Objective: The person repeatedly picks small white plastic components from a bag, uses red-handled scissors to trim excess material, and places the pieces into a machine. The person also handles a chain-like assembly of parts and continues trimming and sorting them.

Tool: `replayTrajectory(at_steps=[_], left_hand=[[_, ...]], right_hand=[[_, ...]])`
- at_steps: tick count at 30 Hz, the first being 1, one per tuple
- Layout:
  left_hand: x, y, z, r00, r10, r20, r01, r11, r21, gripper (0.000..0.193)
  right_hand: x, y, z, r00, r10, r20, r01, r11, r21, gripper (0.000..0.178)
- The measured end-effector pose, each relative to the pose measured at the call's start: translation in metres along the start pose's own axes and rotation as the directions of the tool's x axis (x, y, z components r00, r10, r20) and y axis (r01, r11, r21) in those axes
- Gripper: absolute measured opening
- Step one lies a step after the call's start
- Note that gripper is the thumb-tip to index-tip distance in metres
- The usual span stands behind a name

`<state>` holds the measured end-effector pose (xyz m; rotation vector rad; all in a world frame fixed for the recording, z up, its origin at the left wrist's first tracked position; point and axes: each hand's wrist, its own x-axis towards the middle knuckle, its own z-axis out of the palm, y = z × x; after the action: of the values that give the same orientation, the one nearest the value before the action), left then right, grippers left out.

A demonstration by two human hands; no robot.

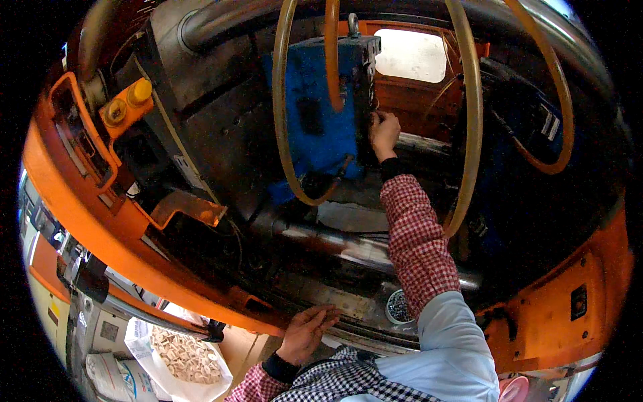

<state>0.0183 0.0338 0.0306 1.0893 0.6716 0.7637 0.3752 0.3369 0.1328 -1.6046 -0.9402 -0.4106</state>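
My right arm stretches far into the machine. My right hand [385, 132] is at the edge of a blue metal mould block [328, 110], its fingers bent and pressed together against the block's dark side face. Whatever is between those fingers is too small to make out. Low and near, my left hand [305, 336] lies by the machine's front sill, fingers stretched out to the right and nothing seen in them. A small round tub [400, 307] of little dark metal pieces stands beneath my right sleeve.
Yellowish hoses [471, 120] loop down on both sides of my right arm. A shiny steel bar [355, 249] crosses below the block. The orange machine frame [134, 258] curves along the left. Outside it stands a white bag [191, 385] full of beige ring-like parts.
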Motion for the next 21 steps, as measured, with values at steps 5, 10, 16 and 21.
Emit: replayTrajectory(at_steps=[5,10,16,21], left_hand=[[0.007,-0.01,-0.007,0.997,-0.072,-0.031,0.068,0.99,-0.122,0.028],[0.003,-0.002,-0.009,0.984,-0.162,-0.07,0.145,0.97,-0.195,0.029],[0.0,-0.008,-0.017,0.995,0.092,0.03,-0.097,0.964,0.246,0.03],[0.001,0.002,-0.009,0.969,-0.236,-0.076,0.214,0.951,-0.225,0.03]], right_hand=[[-0.005,-0.007,0.01,0.997,-0.068,-0.047,0.062,0.993,-0.104,0.022],[0.005,-0.004,0.011,0.991,0.119,-0.067,-0.116,0.992,0.048,0.023],[-0.001,-0.003,0.014,0.994,0.106,-0.035,-0.103,0.992,0.073,0.022],[-0.004,0.006,0.021,0.997,0.055,-0.056,-0.049,0.995,0.092,0.021]])
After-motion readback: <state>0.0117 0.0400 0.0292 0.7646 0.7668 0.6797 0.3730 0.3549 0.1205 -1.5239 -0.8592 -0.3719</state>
